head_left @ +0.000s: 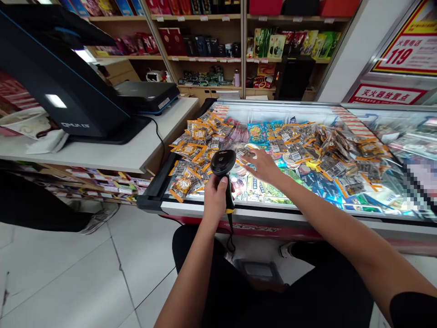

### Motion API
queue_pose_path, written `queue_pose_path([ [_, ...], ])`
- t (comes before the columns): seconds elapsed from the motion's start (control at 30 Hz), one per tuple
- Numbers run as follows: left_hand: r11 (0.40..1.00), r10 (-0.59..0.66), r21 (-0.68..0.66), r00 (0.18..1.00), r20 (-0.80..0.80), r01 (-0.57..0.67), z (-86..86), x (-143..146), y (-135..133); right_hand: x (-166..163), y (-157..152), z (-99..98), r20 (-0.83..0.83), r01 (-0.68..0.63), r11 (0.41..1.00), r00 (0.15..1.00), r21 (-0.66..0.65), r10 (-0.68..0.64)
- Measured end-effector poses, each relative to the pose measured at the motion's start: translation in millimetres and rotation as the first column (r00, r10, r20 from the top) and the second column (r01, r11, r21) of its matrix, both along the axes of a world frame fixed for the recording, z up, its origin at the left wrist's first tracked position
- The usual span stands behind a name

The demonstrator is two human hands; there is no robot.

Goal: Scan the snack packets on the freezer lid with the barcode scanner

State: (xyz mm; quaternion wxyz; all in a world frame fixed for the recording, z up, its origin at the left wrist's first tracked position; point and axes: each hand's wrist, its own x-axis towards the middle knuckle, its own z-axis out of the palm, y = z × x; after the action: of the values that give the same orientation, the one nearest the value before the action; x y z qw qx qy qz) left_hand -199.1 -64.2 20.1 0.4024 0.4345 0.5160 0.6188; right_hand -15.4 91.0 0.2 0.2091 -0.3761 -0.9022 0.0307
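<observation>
My left hand (215, 198) is wrapped around the handle of a black handheld barcode scanner (223, 163), held over the front edge of a glass-topped freezer (191, 206). To the right of the scanner head, my right hand (263, 167) has its fingers around a small snack packet (246, 154), which they partly hide. A pile of orange-edged snack packets (196, 148) lies on the glass to the left. More such packets (336, 152) are heaped to the right, several with barcodes showing. Colourful frozen goods (256, 133) show through the glass.
On the left, a white counter (136, 155) bears a dark checkout machine (78, 100) and a flat black device (146, 94). Stocked shelves (205, 59) stand behind the freezer. The scanner's cable (231, 230) hangs near my knees. A person's shoe (99, 217) is at left.
</observation>
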Motion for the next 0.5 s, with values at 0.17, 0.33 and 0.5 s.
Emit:
queue_pose_path([
  [0.17, 0.996, -0.038, -0.080, 0.997, -0.062, 0.033, 1.4, 1.4, 3.7, 7.2, -3.1, -5.1, -0.006, -0.150, 0.989, 0.989, -0.020, 0.150],
  [0.33, 0.986, -0.083, -0.149, 0.996, -0.042, 0.076, -1.1, 14.3, 1.1, 12.7, -1.0, -7.1, -0.030, -0.183, 0.983, 0.983, -0.006, 0.183],
  [0.5, 0.986, -0.113, -0.128, 0.993, -0.042, 0.106, -2.7, 24.6, 3.0, 11.7, -1.9, -7.9, -0.020, -0.191, 0.981, 0.981, 0.020, 0.192],
])
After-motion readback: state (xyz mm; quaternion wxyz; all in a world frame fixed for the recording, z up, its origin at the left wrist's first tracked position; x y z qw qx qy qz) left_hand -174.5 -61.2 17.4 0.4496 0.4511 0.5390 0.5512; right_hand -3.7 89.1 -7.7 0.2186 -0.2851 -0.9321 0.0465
